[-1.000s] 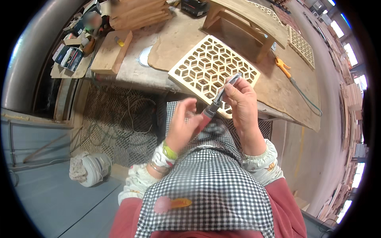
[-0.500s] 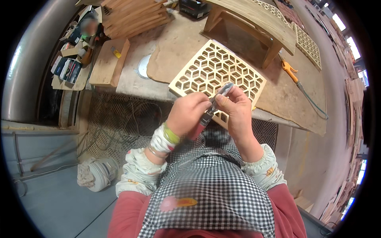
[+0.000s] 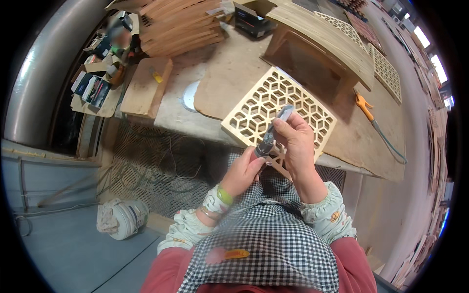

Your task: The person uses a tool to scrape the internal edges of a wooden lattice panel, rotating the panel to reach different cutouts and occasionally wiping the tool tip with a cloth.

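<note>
My left hand (image 3: 239, 173) is closed around the lower end of a slim hand tool (image 3: 266, 144) with a dark collar and a grey, flat tip. Above it, my right hand (image 3: 297, 139) pinches the tool's grey tip between thumb and fingers. The tool slants up and away from me, over the near part of a pale wooden lattice panel (image 3: 230, 122). That panel lies on the bench, its near corner jutting past the front edge. My hands partly hide it, and the tool's handle is mostly covered by my left hand.
A wooden stand (image 3: 317, 36) is behind the panel. An orange air blow gun (image 3: 364, 105) with a green hose lies right. Left are a wood block (image 3: 146, 88), a pile of wooden slats (image 3: 181, 29) and small boxes (image 3: 93, 88). A white bucket (image 3: 128, 217) stands on the floor.
My left hand has rolled, its thumb now along the tool, and the red handle is mostly covered. My right hand still pinches the tip. The whole view has shifted slightly.
</note>
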